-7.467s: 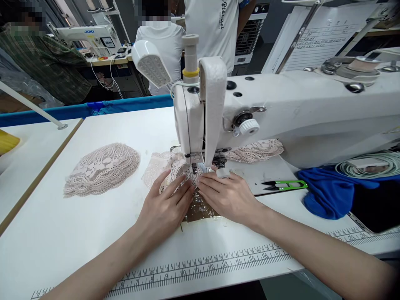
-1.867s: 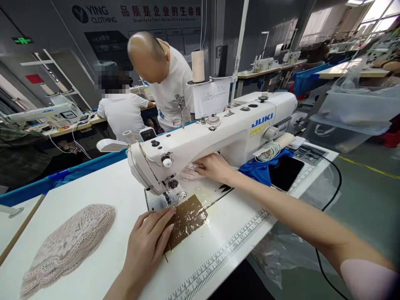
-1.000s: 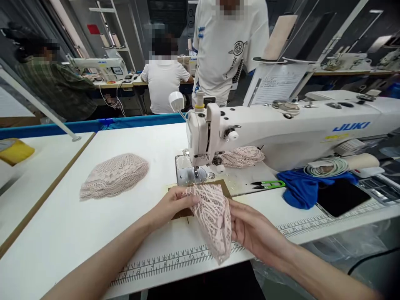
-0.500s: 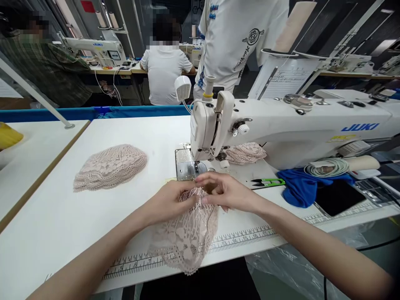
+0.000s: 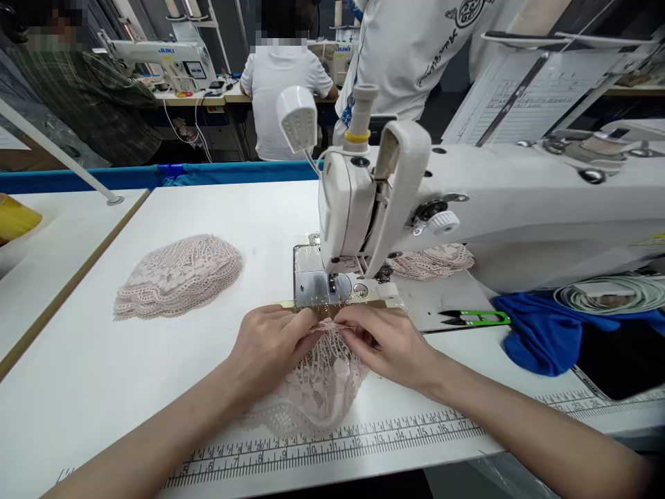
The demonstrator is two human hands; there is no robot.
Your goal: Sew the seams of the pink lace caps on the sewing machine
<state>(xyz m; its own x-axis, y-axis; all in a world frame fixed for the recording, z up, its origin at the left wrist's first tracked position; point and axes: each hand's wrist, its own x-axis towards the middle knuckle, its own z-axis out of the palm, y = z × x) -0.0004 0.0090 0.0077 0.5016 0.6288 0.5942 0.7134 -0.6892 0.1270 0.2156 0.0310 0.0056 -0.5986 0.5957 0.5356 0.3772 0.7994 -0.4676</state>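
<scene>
Both hands pinch the top edge of a pale pink lace piece [image 5: 325, 388] just in front of the sewing machine's metal needle plate [image 5: 309, 285]. My left hand [image 5: 275, 339] grips the edge between thumb and fingers from the left. From the right, my right hand [image 5: 387, 343] is closed on the same edge, close to the left fingertips. The lace hangs down from the fingers over the white table. Above and behind the hands stands the sewing machine's head [image 5: 358, 208]. What the curled fingers cover is hidden.
A stack of lace pieces [image 5: 179, 277] lies at left, another lace bundle [image 5: 433, 262] behind the needle area. Green thread snips [image 5: 478, 317], a blue cloth [image 5: 540, 339] and a dark phone [image 5: 623, 360] lie at right. A printed ruler [image 5: 312, 454] runs along the front edge. People sit and stand beyond.
My right hand has lowered its raised fingers and pinches the lace edge beside the left. The lace's lower end has drawn up from the table's front edge. The view has moved closer to the machine.
</scene>
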